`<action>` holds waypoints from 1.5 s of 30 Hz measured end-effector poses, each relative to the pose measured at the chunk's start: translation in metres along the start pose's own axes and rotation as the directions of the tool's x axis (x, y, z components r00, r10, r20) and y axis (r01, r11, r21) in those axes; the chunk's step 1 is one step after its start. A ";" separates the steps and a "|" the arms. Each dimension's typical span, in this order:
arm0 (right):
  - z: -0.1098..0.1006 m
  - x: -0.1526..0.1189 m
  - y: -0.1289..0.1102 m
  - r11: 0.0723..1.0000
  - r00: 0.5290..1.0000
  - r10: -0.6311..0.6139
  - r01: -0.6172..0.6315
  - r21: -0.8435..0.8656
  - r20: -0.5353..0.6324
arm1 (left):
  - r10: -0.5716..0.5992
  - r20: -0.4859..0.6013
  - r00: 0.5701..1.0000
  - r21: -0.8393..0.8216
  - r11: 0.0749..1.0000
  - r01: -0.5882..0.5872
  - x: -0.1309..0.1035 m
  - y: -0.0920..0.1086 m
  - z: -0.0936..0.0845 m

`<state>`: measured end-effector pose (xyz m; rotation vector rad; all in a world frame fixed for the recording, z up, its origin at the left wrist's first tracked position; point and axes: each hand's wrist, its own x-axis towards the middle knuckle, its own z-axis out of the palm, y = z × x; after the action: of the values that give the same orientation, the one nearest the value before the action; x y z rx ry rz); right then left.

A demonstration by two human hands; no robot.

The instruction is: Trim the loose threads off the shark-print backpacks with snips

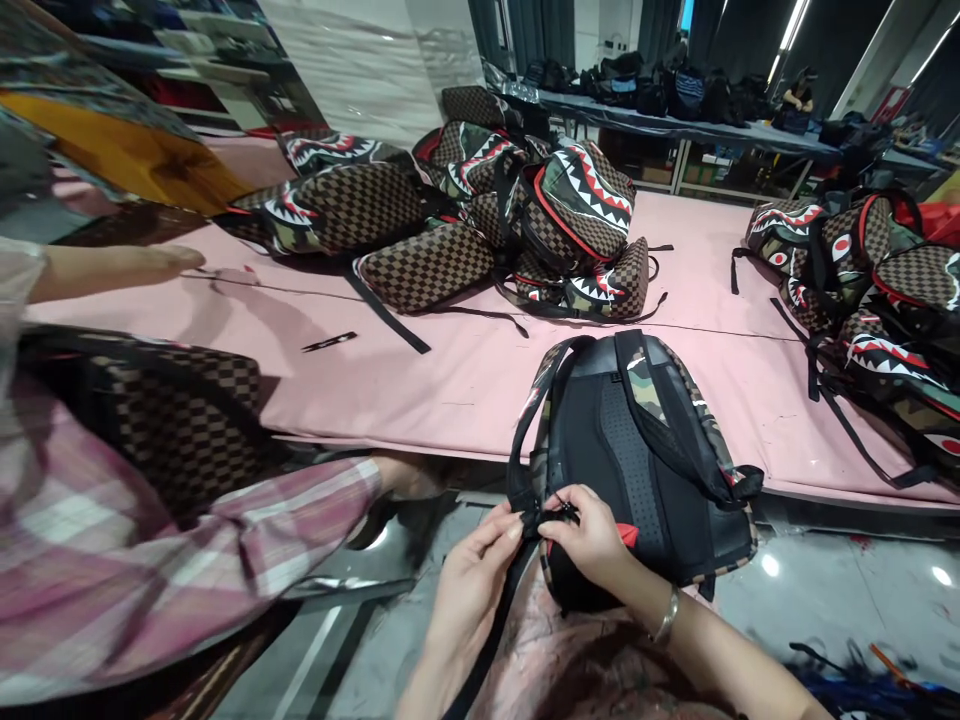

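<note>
A backpack [600, 440] leans over the near table edge with its black padded back and straps facing me. Its shoulder strap [523, 450] runs down to a black buckle [531, 520]. My left hand [480, 560] pinches the strap at this buckle, and a loose length of black webbing [495, 620] trails down past the wrist. Close beside it, my right hand [589, 535] is closed on a small black end of the strap or thread; the fingers partly hide it. A bit of red fabric [626, 536] shows behind the right hand.
Checkered shark-face backpacks [420, 200] are heaped on the pink table [450, 385], with another pile [862, 280] at right. Small black snips [328, 342] lie at left. A co-worker in a plaid sleeve [300, 530] sits close on my left with a checkered bag [187, 420].
</note>
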<state>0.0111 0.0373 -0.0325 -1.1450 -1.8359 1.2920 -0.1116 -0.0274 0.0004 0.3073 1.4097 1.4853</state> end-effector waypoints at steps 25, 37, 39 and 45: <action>-0.056 0.008 -0.019 0.956 0.925 0.020 0.094 -0.279 0.379 | 0.269 0.210 0.940 0.520 0.783 -0.341 0.010 -0.016 -0.009; -0.030 -0.002 -0.010 0.991 0.980 0.103 -0.115 0.063 0.171 | -0.171 0.024 0.985 0.058 0.984 0.169 0.005 0.002 -0.013; -0.020 -0.005 -0.013 0.995 0.976 0.077 -0.088 0.044 0.203 | -0.251 0.046 0.967 -0.011 0.968 0.252 0.006 0.000 -0.014; 0.000 -0.006 -0.008 0.995 0.982 0.070 -0.057 -0.079 0.176 | -0.442 0.106 0.891 -0.270 0.849 0.454 -0.001 0.001 -0.004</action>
<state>0.0116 0.0303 -0.0253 -1.1670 -2.0055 1.4137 -0.1144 -0.0298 0.0005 -0.1707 1.1129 1.2575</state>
